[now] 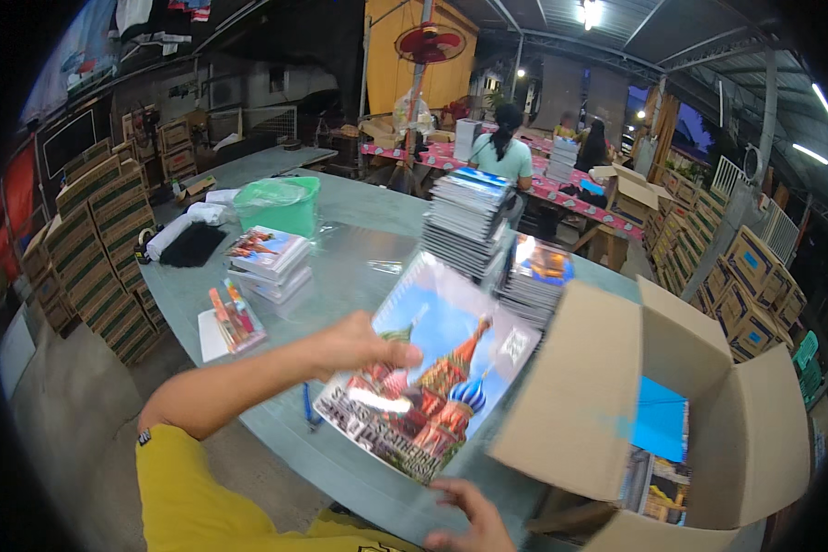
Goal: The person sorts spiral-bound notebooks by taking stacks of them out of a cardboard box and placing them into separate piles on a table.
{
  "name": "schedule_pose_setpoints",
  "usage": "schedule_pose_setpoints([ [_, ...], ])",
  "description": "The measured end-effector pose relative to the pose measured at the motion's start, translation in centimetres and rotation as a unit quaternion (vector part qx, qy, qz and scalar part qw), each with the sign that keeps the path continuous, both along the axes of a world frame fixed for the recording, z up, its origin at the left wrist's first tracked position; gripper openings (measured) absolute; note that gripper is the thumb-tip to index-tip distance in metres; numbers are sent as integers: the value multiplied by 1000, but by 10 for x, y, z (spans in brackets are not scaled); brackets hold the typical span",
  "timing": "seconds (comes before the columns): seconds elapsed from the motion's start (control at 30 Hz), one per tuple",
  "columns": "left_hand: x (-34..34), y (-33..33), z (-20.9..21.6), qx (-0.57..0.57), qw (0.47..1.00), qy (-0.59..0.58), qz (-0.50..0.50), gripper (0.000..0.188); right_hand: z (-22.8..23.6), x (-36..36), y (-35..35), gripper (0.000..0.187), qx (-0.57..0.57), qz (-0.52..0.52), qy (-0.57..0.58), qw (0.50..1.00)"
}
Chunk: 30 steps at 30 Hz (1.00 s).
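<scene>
A notebook [469,363] with a glossy cover of colourful onion-domed towers is tilted over the grey-green table in front of me. My left hand [363,348] grips it by its left edge, thumb lying on the cover and the other fingers hidden. Close to the notebook's lower corner is my right hand [474,520], fingers apart and holding nothing; the frame's lower edge cuts it off. Just beyond the notebook rises a tall stack of notebooks [460,225], with a second stack [534,285] beside it on the right.
An open cardboard box [570,396] with notebooks inside stands at the right. On the left of the table [359,202] are a green bin [281,207], small notebook piles [271,267] and a blue pen [309,405]. Cartons [97,248] flank both sides; people [506,152] sit beyond.
</scene>
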<state>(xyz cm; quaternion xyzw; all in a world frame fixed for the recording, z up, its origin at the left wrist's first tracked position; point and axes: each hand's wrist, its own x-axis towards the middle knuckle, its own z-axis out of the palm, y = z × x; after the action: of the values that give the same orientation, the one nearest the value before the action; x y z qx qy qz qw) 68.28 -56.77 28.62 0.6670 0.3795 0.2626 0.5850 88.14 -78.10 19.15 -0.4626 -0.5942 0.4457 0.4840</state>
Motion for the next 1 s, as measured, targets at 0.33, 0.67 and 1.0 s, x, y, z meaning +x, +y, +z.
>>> schedule_pose_setpoints([
  [0.33,-170,86,-115,-125,975,185,-22,71,-143,-148,180,86,-276,18,389,879],
  [0.67,-208,150,-57,116,871,381,-287,76,-89,-156,278,98,-173,209,242,932],
  [1.0,-284,308,93,454,734,502,56,73,-16,-297,440,58,-208,166,390,881],
])
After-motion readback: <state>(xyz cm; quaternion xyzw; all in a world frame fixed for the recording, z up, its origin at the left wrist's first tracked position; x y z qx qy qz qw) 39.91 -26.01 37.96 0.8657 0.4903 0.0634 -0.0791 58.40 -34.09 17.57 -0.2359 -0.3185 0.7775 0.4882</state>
